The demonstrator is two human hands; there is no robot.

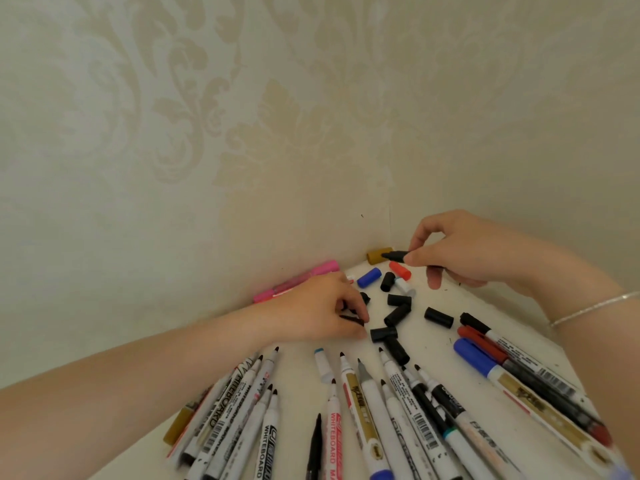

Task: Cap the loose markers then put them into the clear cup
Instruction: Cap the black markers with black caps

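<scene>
– So, what lies nearest you?
– Uncapped markers (349, 403) fanned on the worktop (436, 299). Beyond, your left hand (322, 310) fingers pinch a black cap (351, 319); your right hand (464, 251) pinches a black marker (394, 255).
– Next?
– Probably bring them together. No cup visible.

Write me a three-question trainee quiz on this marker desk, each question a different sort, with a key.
1. True or false: the right hand holds an uncapped black marker in a fingertip grip.
2. Which loose cap lies nearest the wall corner? A. blue plastic cap B. gold-brown plastic cap C. red plastic cap
3. Fill in: the capped markers lying by the right forearm wear black, red and ____ caps.

Key: 1 true; 2 B; 3 blue.
</scene>
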